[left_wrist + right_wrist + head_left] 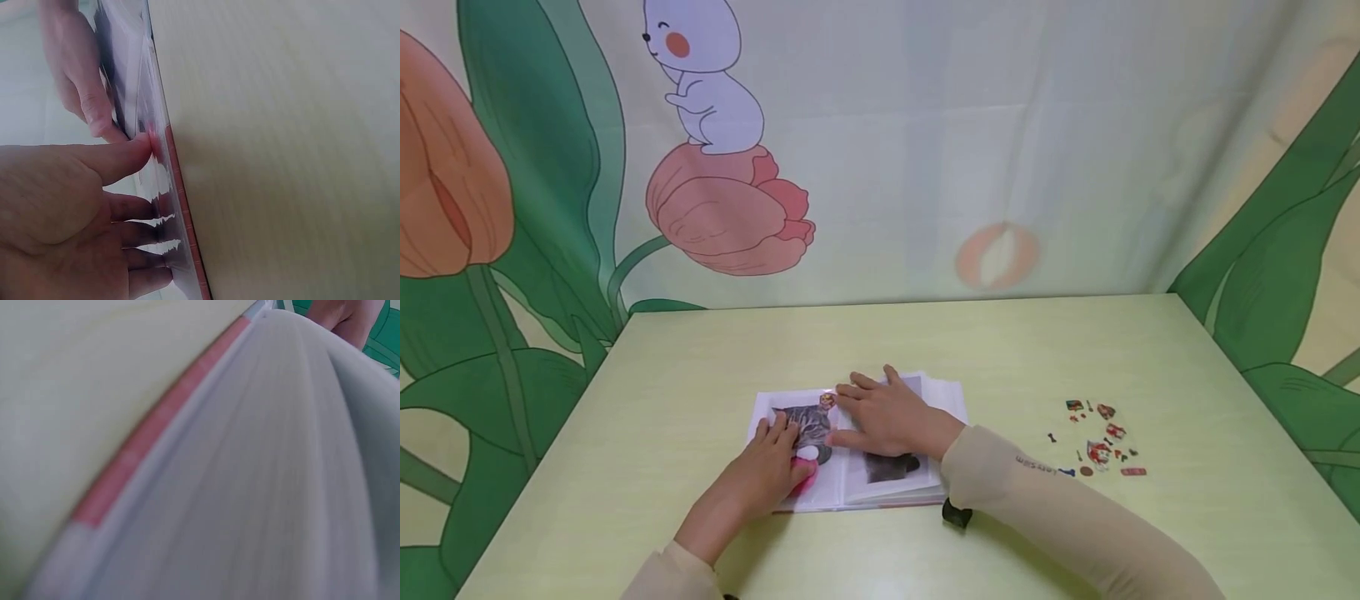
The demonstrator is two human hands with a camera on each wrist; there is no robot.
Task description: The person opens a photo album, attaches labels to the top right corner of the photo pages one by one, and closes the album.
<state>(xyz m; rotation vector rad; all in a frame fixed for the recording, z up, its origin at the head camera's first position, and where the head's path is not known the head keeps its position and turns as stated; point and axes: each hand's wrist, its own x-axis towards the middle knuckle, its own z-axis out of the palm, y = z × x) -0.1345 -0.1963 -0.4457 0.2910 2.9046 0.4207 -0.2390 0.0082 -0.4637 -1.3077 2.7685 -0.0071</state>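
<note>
Has a photo album (827, 492) lying open on the counter (625, 467), under both hands. Rests the left hand (760, 467) on the left page with fingers straight, partly over a grey cat picture (815, 427); lays the right hand (883, 417) across the right page with fingers spread, near a small sticker (827, 400). Has more stickers (1098, 453) well to the right, and a tulip-print curtain (887, 167) behind.

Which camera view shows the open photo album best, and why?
The head view: it shows the photo album open from above, though the left hand and right hand cover parts. The left wrist view shows it nearly edge-on; the right wrist view, mainly its edge, close and blurred.
</note>
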